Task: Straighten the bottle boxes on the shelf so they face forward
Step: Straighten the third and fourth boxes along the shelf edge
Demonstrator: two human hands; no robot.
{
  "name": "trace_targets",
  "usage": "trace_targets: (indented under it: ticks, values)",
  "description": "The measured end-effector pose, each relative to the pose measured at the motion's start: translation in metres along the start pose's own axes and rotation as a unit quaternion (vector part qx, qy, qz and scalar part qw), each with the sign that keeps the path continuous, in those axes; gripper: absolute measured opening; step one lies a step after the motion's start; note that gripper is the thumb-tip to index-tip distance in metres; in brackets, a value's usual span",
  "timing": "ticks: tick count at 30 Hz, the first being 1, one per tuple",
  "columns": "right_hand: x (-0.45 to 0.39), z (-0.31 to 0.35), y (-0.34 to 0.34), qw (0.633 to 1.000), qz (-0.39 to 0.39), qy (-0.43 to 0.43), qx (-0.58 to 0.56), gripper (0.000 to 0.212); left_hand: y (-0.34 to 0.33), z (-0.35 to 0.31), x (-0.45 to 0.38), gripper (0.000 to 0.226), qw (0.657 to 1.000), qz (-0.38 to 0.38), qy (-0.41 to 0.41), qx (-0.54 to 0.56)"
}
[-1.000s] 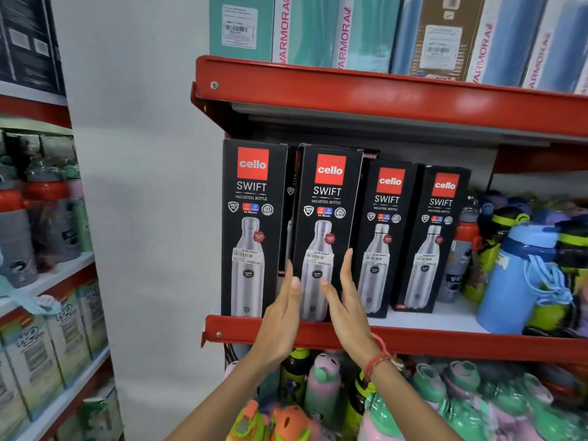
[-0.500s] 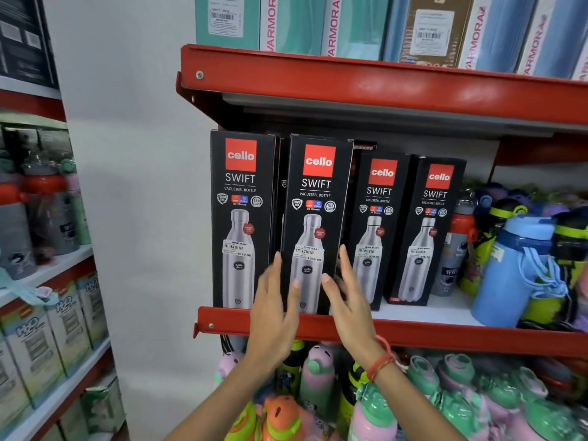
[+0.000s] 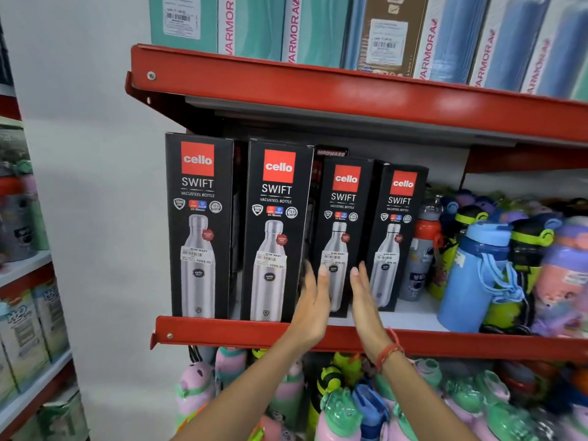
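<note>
1. Head view: four black Cello Swift bottle boxes (image 3: 276, 230) stand in a row on the red shelf (image 3: 222, 332).
2. Left hand (image 3: 313, 300) and right hand (image 3: 362, 297) are both flat and open, palms facing each other, holding nothing.
3. Third box (image 3: 342, 218) sits right between and behind them; can't tell if they touch it.
4. Blue bottle (image 3: 474, 275) is off to the right of the hands.

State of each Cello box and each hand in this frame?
First box: upright, at shelf edge, facing forward.
Second box: upright, at edge, turned slightly.
Third box: upright, set further back, between the hands.
Fourth box: upright, set back, tilted.
Left hand: open, flat.
Right hand: open, flat.
</note>
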State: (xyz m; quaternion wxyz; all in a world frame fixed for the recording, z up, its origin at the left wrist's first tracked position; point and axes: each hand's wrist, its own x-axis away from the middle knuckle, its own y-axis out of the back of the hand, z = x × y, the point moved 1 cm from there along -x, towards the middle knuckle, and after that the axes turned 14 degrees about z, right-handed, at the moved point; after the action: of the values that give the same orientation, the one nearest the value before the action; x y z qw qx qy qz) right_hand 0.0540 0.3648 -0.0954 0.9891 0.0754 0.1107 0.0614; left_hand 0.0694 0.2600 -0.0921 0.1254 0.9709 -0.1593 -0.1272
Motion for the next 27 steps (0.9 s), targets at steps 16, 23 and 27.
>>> trace_targets:
  ticks: [16, 23, 27]
  values:
    - [0.034, -0.009, 0.009, 0.998, 0.067, 0.011, 0.009, 0.053, 0.006, 0.005, 0.039, 0.063, 0.999, -0.018, -0.013, -0.043]
    - [0.036, -0.014, 0.012, 0.998, 0.045, 0.041, 0.012, 0.051, 0.000, 0.001, 0.046, 0.063, 0.987, -0.030, -0.042, -0.153]
    - [0.030, -0.010, 0.032, 0.996, -0.037, 0.077, -0.025, 0.052, -0.020, -0.019, 0.044, 0.050, 0.935, -0.119, -0.235, -0.236]
